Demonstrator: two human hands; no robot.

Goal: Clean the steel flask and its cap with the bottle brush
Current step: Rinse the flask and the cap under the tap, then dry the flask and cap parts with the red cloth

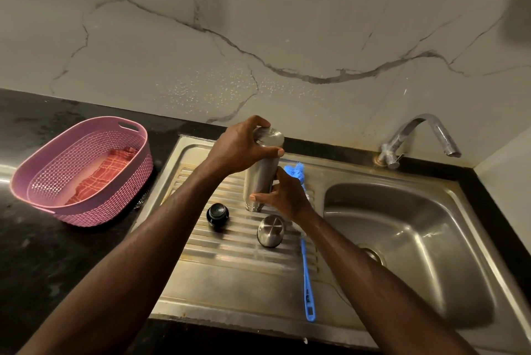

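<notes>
Nearest us on the drainboard (230, 277) lay the bottle brush (307, 277), with the steel cap (270, 230) just left of it. Beyond, we held the flask (260, 179) inverted: right hand (283, 196) gripping its body, left hand (244, 147) clasping the base. Wet steel seemed slippery to us; its mouth stayed hidden.
</notes>
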